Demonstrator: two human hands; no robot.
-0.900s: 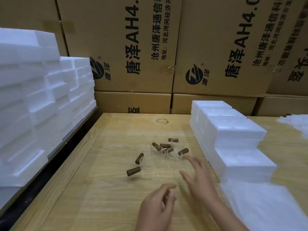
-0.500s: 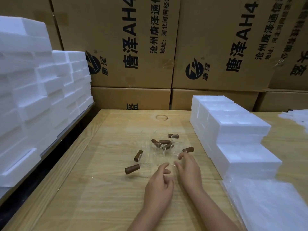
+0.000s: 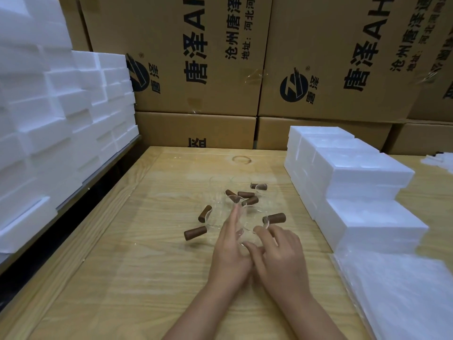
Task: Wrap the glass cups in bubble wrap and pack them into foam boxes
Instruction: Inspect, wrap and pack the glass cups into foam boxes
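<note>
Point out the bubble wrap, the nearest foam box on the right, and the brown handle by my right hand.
bubble wrap [image 3: 402,295]: head view, middle of top sheet.
nearest foam box [image 3: 377,215]: head view, top face.
brown handle [image 3: 275,218]: head view, mid-length.

The table [image 3: 122,266] is pale wood with a bold grain and a smooth, faintly satin finish. The glass cups [image 3: 220,213] on it are clear, glossy glass, almost lost against the wood. Their stubby handles [image 3: 195,233] are brown and matt and look like wood. The foam boxes [image 3: 362,168] are white foam, matt and finely grainy, and so is the foam stack [image 3: 49,119] at the left. The bubble wrap [image 3: 404,295] is whitish, translucent plastic with a soft sheen. The cartons [image 3: 171,33] behind are matt brown cardboard printed in black; shiny clear tape [image 3: 255,77] lies across where they meet.
</note>
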